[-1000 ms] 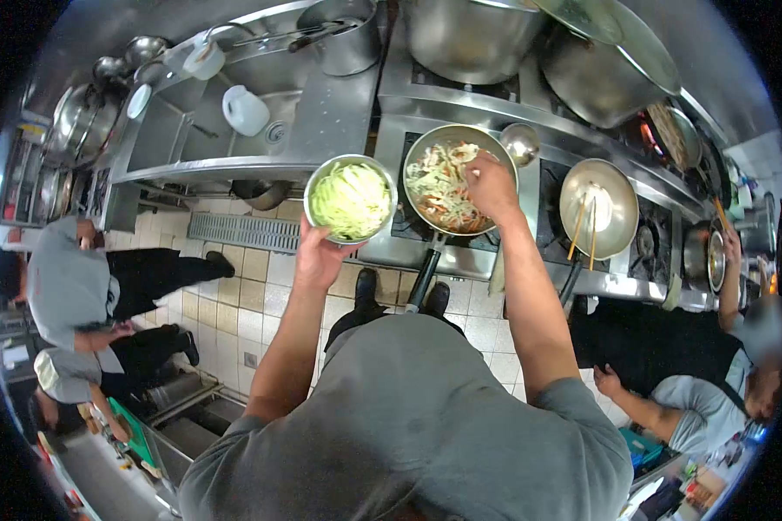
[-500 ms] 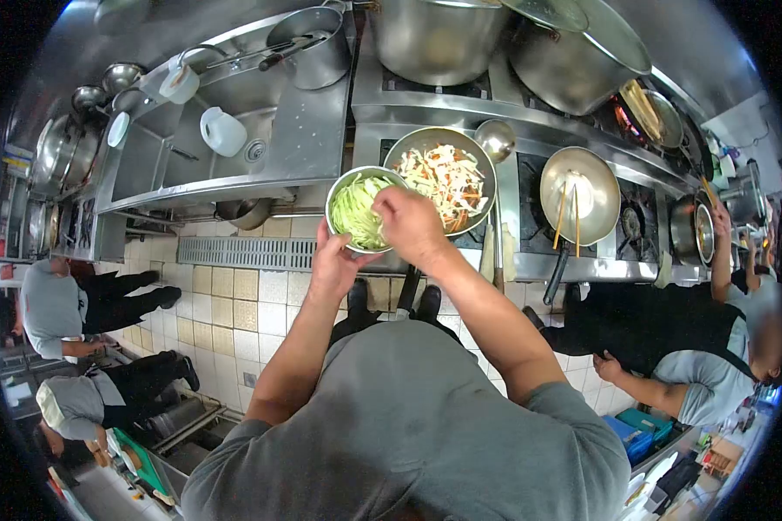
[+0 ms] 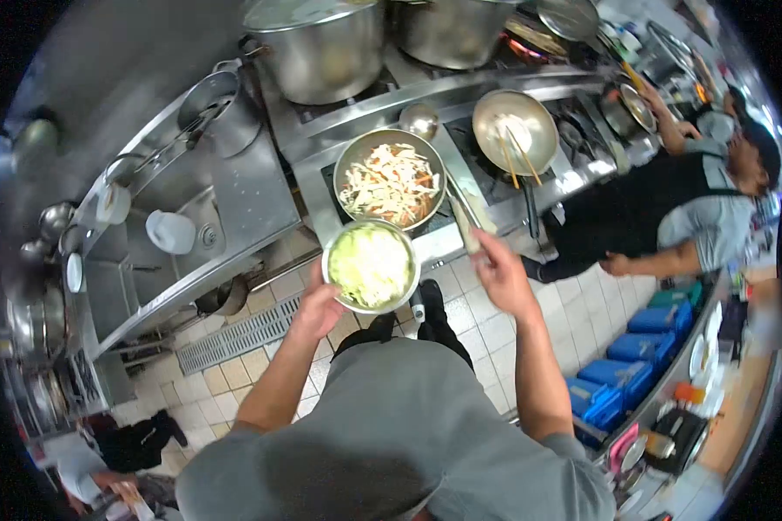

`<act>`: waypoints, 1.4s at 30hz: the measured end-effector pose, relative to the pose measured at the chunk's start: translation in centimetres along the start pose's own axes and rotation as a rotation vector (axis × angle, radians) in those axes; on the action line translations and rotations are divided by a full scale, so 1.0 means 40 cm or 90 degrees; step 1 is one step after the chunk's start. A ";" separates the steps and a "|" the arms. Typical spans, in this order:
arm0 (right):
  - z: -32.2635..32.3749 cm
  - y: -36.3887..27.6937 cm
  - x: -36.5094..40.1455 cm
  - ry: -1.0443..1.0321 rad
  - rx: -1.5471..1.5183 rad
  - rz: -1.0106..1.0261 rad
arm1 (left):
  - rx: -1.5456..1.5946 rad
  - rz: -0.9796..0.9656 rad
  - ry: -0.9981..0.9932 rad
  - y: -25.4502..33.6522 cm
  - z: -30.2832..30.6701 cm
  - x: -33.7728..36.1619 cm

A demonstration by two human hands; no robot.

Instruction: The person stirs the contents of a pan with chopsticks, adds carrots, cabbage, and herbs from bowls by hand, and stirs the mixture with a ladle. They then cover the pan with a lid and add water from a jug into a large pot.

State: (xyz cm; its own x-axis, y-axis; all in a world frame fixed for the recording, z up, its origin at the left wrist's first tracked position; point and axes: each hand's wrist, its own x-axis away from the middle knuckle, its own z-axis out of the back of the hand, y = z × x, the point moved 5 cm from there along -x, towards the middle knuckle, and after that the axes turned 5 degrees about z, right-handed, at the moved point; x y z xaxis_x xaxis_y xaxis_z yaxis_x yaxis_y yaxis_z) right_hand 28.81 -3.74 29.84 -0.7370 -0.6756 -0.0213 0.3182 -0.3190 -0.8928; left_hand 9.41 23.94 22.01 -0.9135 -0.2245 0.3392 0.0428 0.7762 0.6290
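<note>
- The stove [image 3: 313, 139] runs along ahead of both the left grip [image 3: 319, 310] and the right grip [image 3: 502, 273].
- A sink [image 3: 191, 191] lies off to the left grip's left, well apart, with a white jug [image 3: 172, 233] in it.
- A co-worker [image 3: 617, 200] in black and grey stands to the right grip's right.
- Two big pots [image 3: 326, 56] sit at the stove's back, far beyond the left grip.
- The pan [image 3: 347, 165] is ahead of and between the grips, loaded with pale and orange shreds [image 3: 391, 178].
- A second pan [image 3: 490, 122] sits beyond the right grip, chopsticks [image 3: 509, 160] resting in it.
- The ladle [image 3: 419, 120] slants from beside the pan down to the right grip, whose fingertips meet the handle's end; I can't tell whether they've closed round it.
- The bowl [image 3: 417, 260] is pinched at its side by the left grip, thumb near the rim.
- Green shreds [image 3: 369, 267] fill that bowl, just right of the left grip.
</note>
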 end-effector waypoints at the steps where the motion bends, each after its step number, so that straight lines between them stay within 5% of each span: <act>1: -0.012 -0.023 0.098 -0.018 -0.010 0.014 | -0.036 0.069 -0.092 -0.009 -0.044 -0.002; 4: -0.072 -0.121 0.333 0.003 0.027 0.007 | -0.082 0.266 -0.244 -0.098 -0.136 -0.005; 7: -0.077 -0.150 0.527 0.223 0.078 -0.058 | -0.111 0.504 -0.360 -0.214 -0.261 0.011; 13: -0.049 -0.297 1.023 0.553 0.276 -0.145 | -0.324 0.741 -0.711 -0.473 -0.638 0.267; 16: -0.116 -0.444 1.292 0.710 0.336 -0.256 | -0.259 0.850 -0.828 -0.558 -0.709 0.419; 17: -0.133 -0.487 1.366 0.739 0.319 -0.309 | -0.275 0.875 -0.866 -0.587 -0.720 0.465; 19: -0.191 -0.613 1.548 0.865 0.394 -0.463 | -0.449 0.675 -0.974 -0.652 -0.747 0.532; 26: -0.422 -0.987 2.205 1.306 0.670 -0.943 | -0.590 0.741 -1.019 -0.940 -0.791 0.743; 28: -0.467 -1.064 2.368 1.505 0.597 -0.991 | -0.609 0.742 -1.000 -1.030 -0.796 0.807; 29: -0.471 -1.109 2.444 1.468 0.754 -1.079 | -0.622 0.739 -0.979 -1.070 -0.796 0.835; 34: -0.525 -1.174 2.865 1.473 0.717 -1.380 | -0.654 0.758 -0.979 -1.236 -0.852 1.028; 36: -0.518 -1.150 2.970 1.441 0.852 -1.298 | -0.646 0.764 -0.992 -1.276 -0.891 1.089; 38: -0.516 -1.108 3.039 1.516 0.709 -1.280 | -0.636 0.740 -1.001 -1.305 -0.926 1.130; 40: -0.489 -1.084 3.013 1.411 1.252 -1.189 | -0.646 0.745 -0.996 -1.330 -0.940 1.137; 41: -0.466 -1.053 2.991 1.373 1.285 -1.309 | -0.650 0.745 -0.996 -1.341 -0.947 1.137; 42: -0.432 -1.020 2.982 1.376 1.237 -1.253 | -0.644 0.737 -0.996 -1.346 -0.955 1.138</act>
State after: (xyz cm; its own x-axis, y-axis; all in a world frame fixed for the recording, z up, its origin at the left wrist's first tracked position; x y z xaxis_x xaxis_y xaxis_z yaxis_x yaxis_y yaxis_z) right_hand -82.38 -59.82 55.95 0.2997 0.2071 -0.9313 -0.9172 0.3313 -0.2215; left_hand -19.04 -50.56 30.31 0.1877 0.9067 0.3778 0.3183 -0.4200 0.8499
